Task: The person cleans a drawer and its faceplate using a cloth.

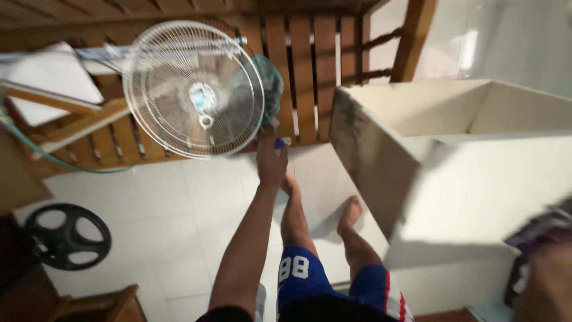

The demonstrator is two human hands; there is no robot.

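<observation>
Left hand (271,162) is stretched out at the end of a straight arm, its fingers curled shut around a small thing with a blue cap and a white tip (280,142) that pokes out above the knuckles; it is too small and blurred to say what kind of thing it is. That hand sits just below the lower right rim of a round white wire-guard fan (193,89), close to the guard, though I cannot tell whether it touches. The fan leans against a wooden slatted bench (310,65) that runs along the far side, with a teal cloth (271,83) tucked behind the guard's right edge.

Right hand (545,286) is only a dark blur at the lower right corner, near a smear of dark purple fabric (539,229); how far it is open, and whether it grips anything, I cannot tell.

A large white open box (453,179) stands to the right of the person's bare feet on the pale tiled floor (173,214). A black round fan base with spokes (67,236) lies on the floor at the left, well apart from the fan.
</observation>
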